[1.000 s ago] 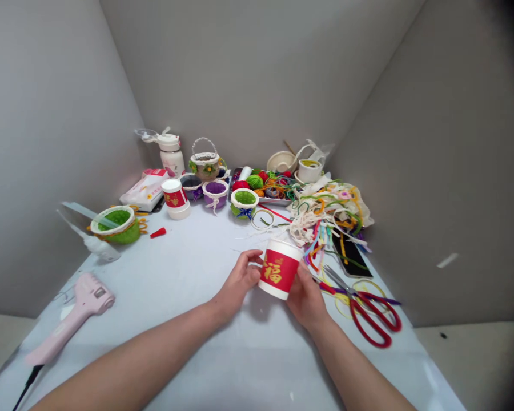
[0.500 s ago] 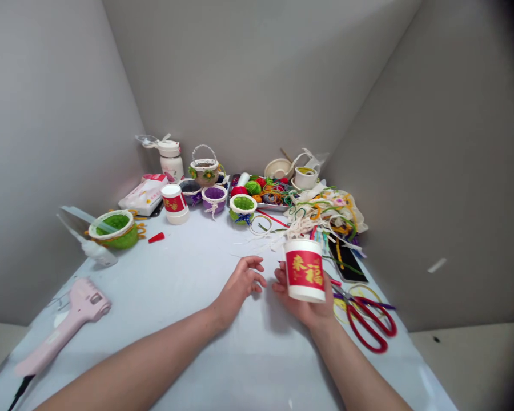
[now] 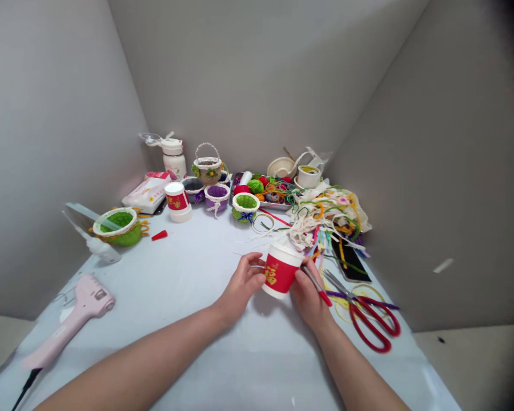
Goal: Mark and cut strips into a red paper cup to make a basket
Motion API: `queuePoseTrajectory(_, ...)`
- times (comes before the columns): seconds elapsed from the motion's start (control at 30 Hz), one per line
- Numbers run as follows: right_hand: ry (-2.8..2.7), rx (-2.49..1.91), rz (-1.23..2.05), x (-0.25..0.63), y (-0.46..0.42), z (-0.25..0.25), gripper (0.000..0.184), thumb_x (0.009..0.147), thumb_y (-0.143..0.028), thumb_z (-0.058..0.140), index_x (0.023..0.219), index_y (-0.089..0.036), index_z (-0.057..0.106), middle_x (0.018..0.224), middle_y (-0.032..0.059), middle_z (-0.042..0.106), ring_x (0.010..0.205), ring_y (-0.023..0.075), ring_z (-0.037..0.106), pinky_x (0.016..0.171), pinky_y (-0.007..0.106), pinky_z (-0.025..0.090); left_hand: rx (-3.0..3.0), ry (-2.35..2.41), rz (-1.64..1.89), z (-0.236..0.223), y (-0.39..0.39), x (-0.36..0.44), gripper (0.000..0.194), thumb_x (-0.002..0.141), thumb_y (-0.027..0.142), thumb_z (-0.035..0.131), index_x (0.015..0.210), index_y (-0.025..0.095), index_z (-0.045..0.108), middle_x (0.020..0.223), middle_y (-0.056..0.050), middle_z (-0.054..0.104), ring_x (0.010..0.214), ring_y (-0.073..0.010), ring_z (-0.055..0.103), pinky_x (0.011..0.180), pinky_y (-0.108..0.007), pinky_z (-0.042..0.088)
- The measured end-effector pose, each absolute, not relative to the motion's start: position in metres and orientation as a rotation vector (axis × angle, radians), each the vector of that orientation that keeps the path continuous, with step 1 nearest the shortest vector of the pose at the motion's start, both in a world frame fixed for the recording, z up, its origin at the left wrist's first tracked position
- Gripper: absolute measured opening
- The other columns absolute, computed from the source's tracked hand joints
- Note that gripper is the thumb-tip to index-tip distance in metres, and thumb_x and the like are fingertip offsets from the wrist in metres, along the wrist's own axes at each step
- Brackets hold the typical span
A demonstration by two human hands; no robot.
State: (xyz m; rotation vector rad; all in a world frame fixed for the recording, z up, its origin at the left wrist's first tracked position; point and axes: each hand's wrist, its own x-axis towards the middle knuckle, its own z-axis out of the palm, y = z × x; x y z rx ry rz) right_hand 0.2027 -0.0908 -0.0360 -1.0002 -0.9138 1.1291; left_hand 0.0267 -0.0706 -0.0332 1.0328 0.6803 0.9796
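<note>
Over the near middle of the table, a white paper cup [image 3: 284,270] with a red band and gold characters is held up, slightly tilted, between both hands. My left hand [image 3: 241,287] grips its left side, with the thumb on the front and the fingers behind. My right hand [image 3: 312,299] is closed on the right side of the cup. A pen [image 3: 316,285] with a red end also sits in the right hand, slanting across the fingers. Scissors [image 3: 360,311] with red handles lie partly open on the table, right of that hand.
A pink glue gun [image 3: 75,319] lies at left, near a white squeeze bottle [image 3: 103,249] and a green basket [image 3: 128,231]. Farther back stand another red-banded cup [image 3: 177,201], small yarn baskets [image 3: 217,200] and a tray of yarn [image 3: 278,204]. Yarn scraps [image 3: 325,211] and a phone [image 3: 351,262] sit right.
The cup has moved left and turned, so its characters face more to the left. My left hand has closed on it. The pen in my right hand now shows clearly.
</note>
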Motion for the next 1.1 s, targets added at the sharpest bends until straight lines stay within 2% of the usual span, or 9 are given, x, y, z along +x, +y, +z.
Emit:
queuePoseTrajectory(0.17, -1.226, -1.146, 0.872, 0.202, -0.095, -0.041, 0.028, 0.08, -0.036, 0.071, 0.093, -0.025, 0.049, 0.082, -0.0025, 0.05, 0.07, 0.0144, 0.048, 0.065, 0.028, 0.041, 1.12, 0.658, 1.014, -0.034, -0.073, 0.03, 0.09, 0.062, 0.039, 0.087, 0.135, 0.022, 0.036, 0.143, -0.016, 0.043, 0.129, -0.0297, 0.046, 0.105, -0.041, 0.039)
queuePoseTrajectory(0.37, -1.369, -1.199, 0.813, 0.192, -0.101, -0.035, 0.031, 0.079, -0.034, 0.073, 0.093, -0.025, 0.047, 0.09, 0.0, 0.054, 0.077, 0.0166, 0.051, 0.073, 0.033, 0.044, 1.109, 0.722, 0.968, -0.024, -0.074, 0.032, 0.082, 0.055, 0.024, 0.09, 0.123, 0.016, 0.045, 0.127, -0.016, 0.06, 0.117, -0.0301, 0.057, 0.1, -0.042, 0.044)
queuePoseTrajectory(0.47, -1.347, -1.188, 0.84, 0.189, -0.102, -0.03, 0.03, 0.079, -0.037, 0.072, 0.093, -0.025, 0.048, 0.095, 0.0024, 0.06, 0.077, 0.0173, 0.054, 0.073, 0.033, 0.045, 1.061, 0.737, 0.974, -0.02, -0.073, 0.031, 0.078, 0.054, 0.026, 0.09, 0.119, 0.015, 0.049, 0.128, -0.017, 0.06, 0.116, -0.0306, 0.058, 0.099, -0.042, 0.044)
queuePoseTrajectory(0.57, -1.236, -1.185, 0.851, 0.189, -0.101, -0.028, 0.019, 0.088, -0.04, 0.062, 0.096, -0.024, 0.053, 0.101, 0.0052, 0.066, 0.084, 0.0188, 0.059, 0.075, 0.034, 0.045, 0.989, 0.72, 0.946, -0.019, -0.073, 0.031, 0.07, 0.06, 0.03, 0.088, 0.118, 0.016, 0.052, 0.118, -0.014, 0.065, 0.108, -0.0285, 0.062, 0.092, -0.039, 0.047)
queuePoseTrajectory(0.73, -0.992, -1.078, 0.907, 0.194, -0.097, -0.033, 0.027, 0.095, -0.047, 0.047, 0.105, -0.024, 0.058, 0.083, 0.0023, 0.067, 0.066, 0.0153, 0.054, 0.062, 0.03, 0.041, 0.846, 0.717, 0.88, -0.019, -0.073, 0.03, 0.059, 0.063, 0.032, 0.086, 0.11, 0.016, 0.055, 0.096, -0.008, 0.067, 0.083, -0.0208, 0.065, 0.078, -0.035, 0.049)
queuePoseTrajectory(0.8, -0.955, -1.069, 0.908, 0.196, -0.095, -0.036, 0.031, 0.094, -0.049, 0.048, 0.102, -0.023, 0.063, 0.075, 0.0004, 0.062, 0.063, 0.0137, 0.05, 0.059, 0.029, 0.038, 0.793, 0.717, 0.871, -0.018, -0.073, 0.031, 0.057, 0.062, 0.032, 0.086, 0.108, 0.016, 0.056, 0.094, -0.008, 0.066, 0.081, -0.0203, 0.065, 0.077, -0.035, 0.049)
queuePoseTrajectory(0.9, -0.886, -1.114, 0.907, 0.198, -0.094, -0.034, 0.025, 0.088, -0.046, 0.06, 0.095, -0.023, 0.066, 0.068, -0.0022, 0.055, 0.062, 0.0128, 0.048, 0.058, 0.028, 0.038, 0.728, 0.718, 0.856, -0.017, -0.071, 0.031, 0.053, 0.064, 0.033, 0.085, 0.105, 0.015, 0.056, 0.093, -0.008, 0.066, 0.081, -0.0204, 0.066, 0.076, -0.036, 0.05)
queuePoseTrajectory(1.0, -0.853, -1.133, 0.93, 0.197, -0.094, -0.029, 0.026, 0.082, -0.042, 0.069, 0.1, -0.023, 0.066, 0.067, -0.003, 0.056, 0.06, 0.0125, 0.048, 0.057, 0.028, 0.039, 0.703, 0.711, 0.847, -0.018, -0.07, 0.031, 0.052, 0.065, 0.034, 0.085, 0.104, 0.015, 0.057, 0.095, -0.008, 0.067, 0.081, -0.0199, 0.066, 0.076, -0.036, 0.051)
queuePoseTrajectory(1.1, -0.855, -1.115, 0.925, 0.195, -0.094, -0.025, 0.03, 0.083, -0.045, 0.067, 0.103, -0.022, 0.066, 0.068, -0.0016, 0.058, 0.06, 0.0125, 0.049, 0.056, 0.028, 0.039, 0.691, 0.701, 0.844, -0.017, -0.07, 0.031, 0.053, 0.064, 0.034, 0.085, 0.105, 0.015, 0.057, 0.094, -0.007, 0.067, 0.08, -0.0196, 0.067, 0.075, -0.035, 0.051)
